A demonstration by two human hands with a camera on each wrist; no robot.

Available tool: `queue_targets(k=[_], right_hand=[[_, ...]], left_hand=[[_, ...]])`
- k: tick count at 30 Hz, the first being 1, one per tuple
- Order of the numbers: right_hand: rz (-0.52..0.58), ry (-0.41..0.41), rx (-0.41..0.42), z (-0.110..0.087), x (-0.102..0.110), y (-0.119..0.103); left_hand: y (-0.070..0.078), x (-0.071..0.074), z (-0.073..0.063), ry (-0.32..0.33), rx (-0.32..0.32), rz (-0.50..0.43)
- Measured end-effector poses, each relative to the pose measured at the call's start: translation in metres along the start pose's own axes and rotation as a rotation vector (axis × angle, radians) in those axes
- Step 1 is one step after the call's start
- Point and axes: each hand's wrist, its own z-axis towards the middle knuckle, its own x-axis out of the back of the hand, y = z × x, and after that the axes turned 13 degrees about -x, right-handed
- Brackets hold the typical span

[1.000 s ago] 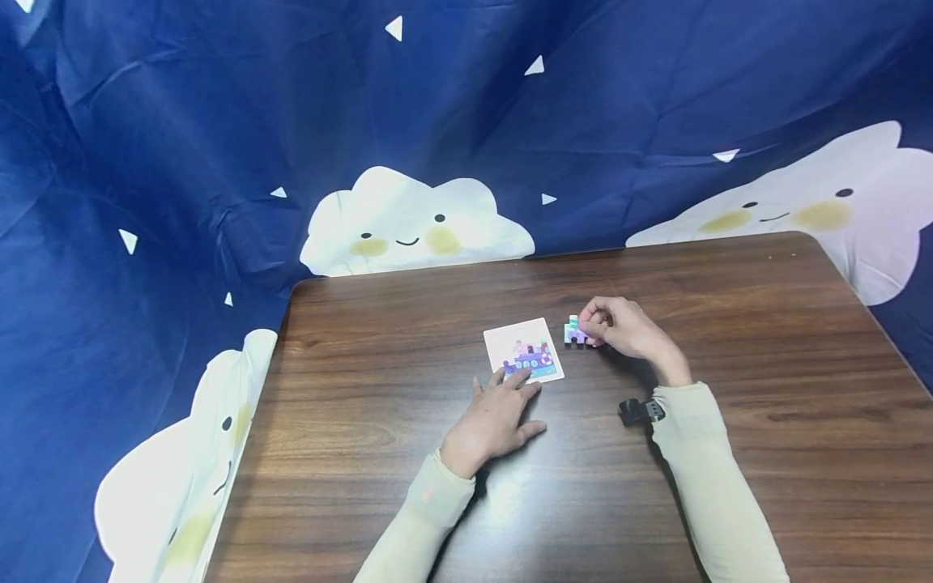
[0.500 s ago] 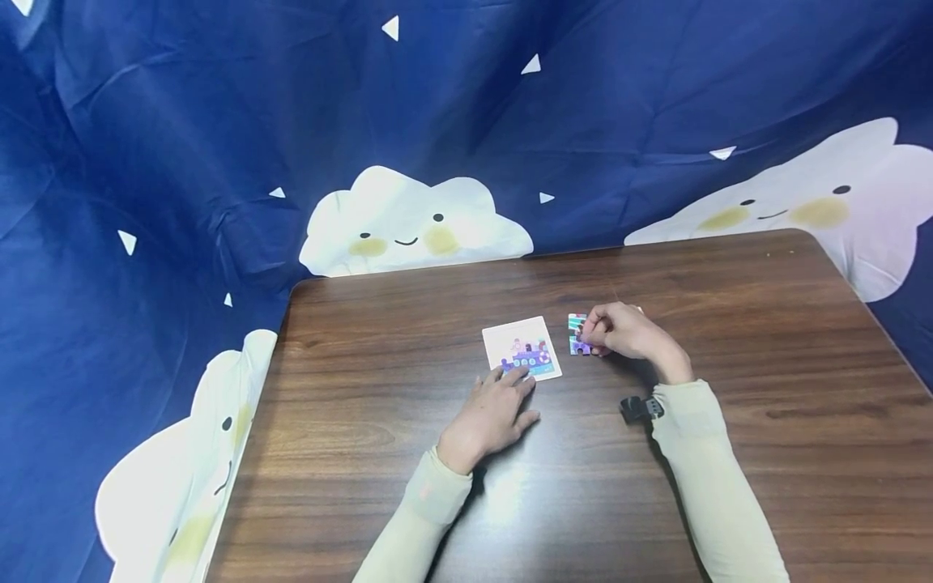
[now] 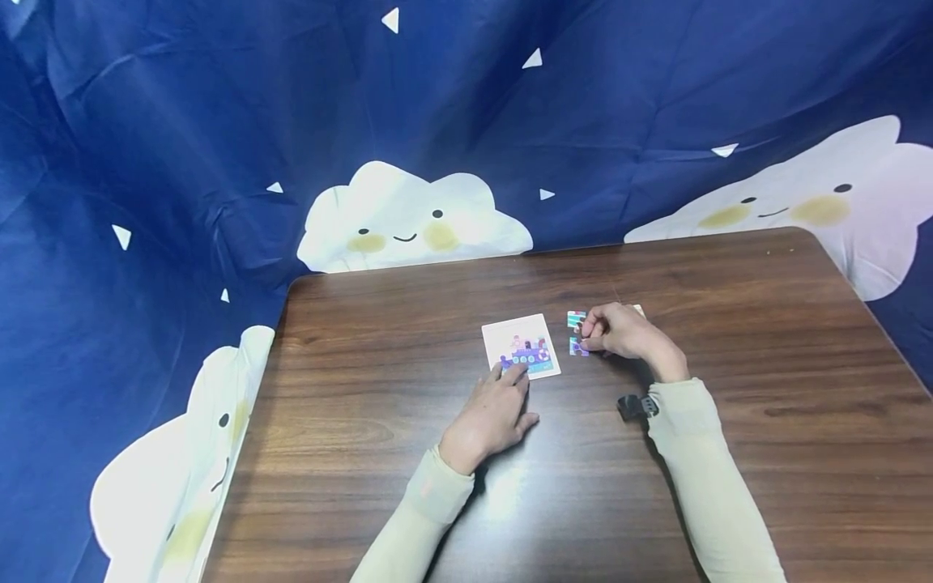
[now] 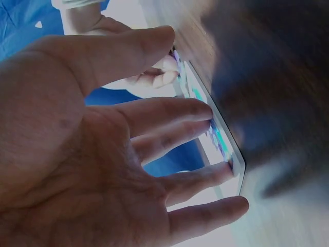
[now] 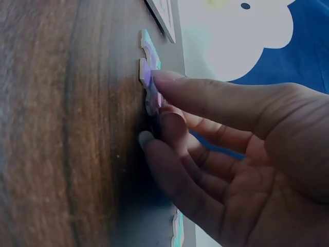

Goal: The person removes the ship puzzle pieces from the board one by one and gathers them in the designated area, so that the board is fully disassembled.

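My left hand (image 3: 488,417) lies with spread, nearly straight fingers, its fingertips on the lower edge of a white square card (image 3: 503,338) printed with a purple ship. To the right of that card, my right hand (image 3: 623,332) pinches a small purple and teal jigsaw puzzle piece (image 3: 578,347) between thumb and fingers. In the right wrist view the thumb presses on the purple face of the jigsaw piece (image 5: 146,74), close over the table. The fingers hide part of it. Teal and white puzzle printing (image 3: 576,318) shows just above the fingertips.
Another puzzle piece (image 3: 639,310) peeks out behind the right hand; its edge (image 5: 177,231) also shows low in the right wrist view. A black wrist camera (image 3: 636,407) sits at the right cuff. The brown wooden table (image 3: 350,405) backs onto a blue cloud-print curtain (image 3: 583,97).
The puzzle printing by the right fingertips has turned and shows differently. Another piece has come into sight behind the right hand. My left hand has shifted slightly left, fingertips still at the card.
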Motion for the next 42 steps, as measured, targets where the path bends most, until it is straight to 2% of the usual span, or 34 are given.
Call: queue_targets(k=[7,13,21,27,42], right_hand=[[0.009,0.055,0.066,-0.001,-0.004,-0.008],[0.075,0.102,0.135,0.001,-0.016,-0.016],[0.110,0.088,0.191,0.007,-0.033,-0.023],[0.146,0.038,0.227,0.009,-0.043,-0.031],[0.075,0.028,0.228,0.008,-0.052,-0.044]], left_hand=[[0.000,-0.002,-0.002,-0.007,0.006,-0.003],[0.000,-0.002,-0.002,-0.025,0.007,0.001],[-0.002,-0.002,0.000,-0.026,-0.017,0.014],[-0.002,-0.002,-0.001,-0.025,-0.025,0.031],[-0.003,0.000,0.001,-0.005,-0.023,0.020]])
